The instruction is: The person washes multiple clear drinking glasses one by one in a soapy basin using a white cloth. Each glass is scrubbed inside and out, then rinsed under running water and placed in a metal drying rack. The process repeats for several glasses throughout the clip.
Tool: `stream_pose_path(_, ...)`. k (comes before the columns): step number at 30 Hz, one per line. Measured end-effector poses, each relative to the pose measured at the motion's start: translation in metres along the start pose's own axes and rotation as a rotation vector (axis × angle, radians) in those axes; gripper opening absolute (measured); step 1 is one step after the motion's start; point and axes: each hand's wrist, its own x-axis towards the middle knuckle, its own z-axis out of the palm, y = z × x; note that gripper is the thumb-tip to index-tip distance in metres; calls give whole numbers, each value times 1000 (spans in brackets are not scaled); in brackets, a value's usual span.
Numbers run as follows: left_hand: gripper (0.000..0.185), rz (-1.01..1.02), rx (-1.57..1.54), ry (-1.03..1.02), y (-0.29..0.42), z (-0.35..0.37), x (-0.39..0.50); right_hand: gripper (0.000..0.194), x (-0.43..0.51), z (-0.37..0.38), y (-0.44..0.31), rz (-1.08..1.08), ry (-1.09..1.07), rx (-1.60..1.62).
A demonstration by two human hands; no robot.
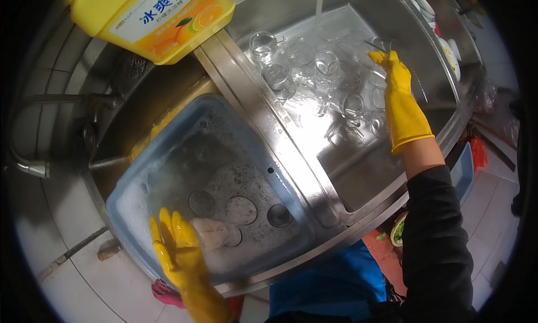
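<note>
My left hand (178, 247), in a wet yellow rubber glove, is raised over the near left side of a blue plastic basin (277, 184) with its fingers apart and nothing in them. Beside it a pale cloth (212, 232) lies in the foamy water. Several round glass rims show there, among them a glass (280, 215) at the right. My right hand (397, 87), gloved alike, reaches into the right sink bowl (336, 167). Clear glass is close to its fingertips; whether they grip it cannot be made out. Several glass mugs, one a handled mug (263, 45), stand or lie in that bowl.
A yellow detergent jug (88, 12) bearing writing stands at the far end of the steel divider (252, 96). Water streams (319, 1) into the right bowl. A faucet (35, 167) hangs at the left. White dishes (449, 58) sit beyond the right rim.
</note>
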Motion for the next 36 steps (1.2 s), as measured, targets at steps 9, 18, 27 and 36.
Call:
stream_pose_path(9, 64, 57, 71, 95, -6, -66, -9, 46, 37, -16, 115, -302, -245, 123)
stream_pose_path(18, 62, 181, 381, 213, -16, -96, -16, 56, 15, -31, 67, 81, -105, -629)
stream_pose_path(27, 62, 236, 391, 292, -22, -83, -30, 48, -315, 112, -92, -959, -924, -664)
stream_pose_path(36, 64, 232, 496, 176, -32, -95, -25, 38, -387, 236, -73, -1241, -1404, -1228)
